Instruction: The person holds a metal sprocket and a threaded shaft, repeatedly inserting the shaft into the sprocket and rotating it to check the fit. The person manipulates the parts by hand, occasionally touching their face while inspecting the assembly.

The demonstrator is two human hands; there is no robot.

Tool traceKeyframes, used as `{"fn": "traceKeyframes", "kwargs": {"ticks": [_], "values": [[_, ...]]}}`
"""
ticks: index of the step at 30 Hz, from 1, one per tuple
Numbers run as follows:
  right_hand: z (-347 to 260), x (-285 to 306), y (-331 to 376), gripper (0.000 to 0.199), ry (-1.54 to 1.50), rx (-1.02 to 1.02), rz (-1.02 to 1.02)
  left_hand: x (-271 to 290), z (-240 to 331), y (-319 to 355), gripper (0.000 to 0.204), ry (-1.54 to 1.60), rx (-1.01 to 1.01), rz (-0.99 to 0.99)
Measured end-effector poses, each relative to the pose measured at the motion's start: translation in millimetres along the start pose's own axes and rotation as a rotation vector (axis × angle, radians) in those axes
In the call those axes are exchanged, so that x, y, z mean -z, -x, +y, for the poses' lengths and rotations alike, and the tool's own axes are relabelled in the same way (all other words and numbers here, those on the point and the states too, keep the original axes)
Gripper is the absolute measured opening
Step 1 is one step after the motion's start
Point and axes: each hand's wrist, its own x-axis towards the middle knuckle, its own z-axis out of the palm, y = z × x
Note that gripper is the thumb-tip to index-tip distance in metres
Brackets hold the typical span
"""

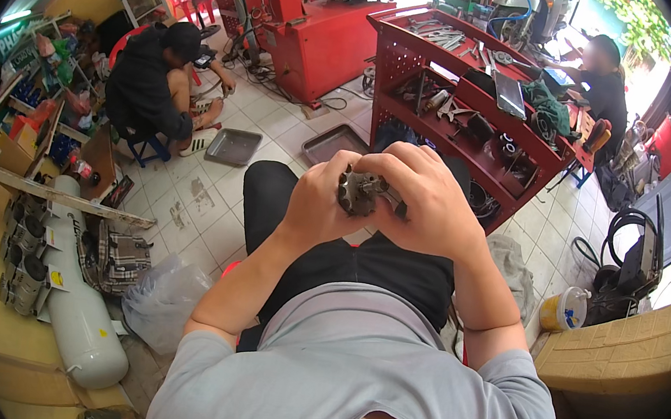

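Note:
Above my lap, both hands hold a dark grey metal machine part with a rounded, notched rim and small fittings on it. My left hand is closed round its left side. From the right, my right hand curls over it, knuckles up and fingers bent against the part. Its right end and underside are hidden by my fingers, so I cannot tell its exact kind.
Ahead to the right stands a red tool cart with wrenches. Two grey trays lie on the tiled floor. One person crouches at left; another sits beyond the cart. A white cylinder lies at near left.

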Motion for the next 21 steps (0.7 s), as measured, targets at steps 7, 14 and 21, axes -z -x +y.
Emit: {"fn": "traceKeyframes", "kwargs": {"ticks": [7, 14, 21], "values": [[-1.2, -0.9, 1.8, 0.036, -0.029, -0.106, -0.037, 0.4, -1.2, 0.3, 0.049, 0.008, -0.028, 0.018], [-5.7, 3.0, -2.2, 0.035, -0.046, -0.047, 0.071, 0.6, 1.7, 0.5, 0.052, 0.019, 0.007, 0.017], [-5.7, 3.0, -1.5, 0.038, -0.039, -0.015, 0.024, 0.5, -0.2, 1.3, 0.052, 0.021, 0.014, 0.009]]}}
